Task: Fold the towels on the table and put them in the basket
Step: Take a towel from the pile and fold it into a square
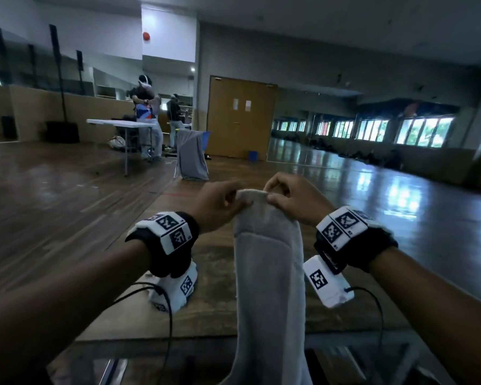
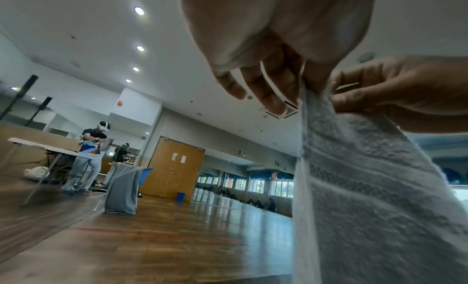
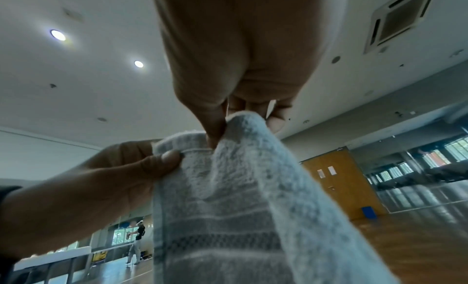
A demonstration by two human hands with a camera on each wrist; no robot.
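Both hands are raised at chest height, pinching the top edge of 1 pale grey towel (image 1: 267, 273). The left hand (image 1: 220, 204) grips at 10 o'clock, the right hand (image 1: 292, 198) at 2 o'clock, fingers curled. The towel hangs straight down.

- A brown wooden table (image 1: 211, 309) extends forward, away from the camera, its surface worn and scuffed.
- Beyond the table's far edge, a polished wood floor (image 1: 67, 195) carries a grey fabric hamper (image 1: 192, 154) and a white folding table (image 1: 120, 123).
- Right of the hamper, a small blue bin (image 1: 252, 155) sits on the floor.
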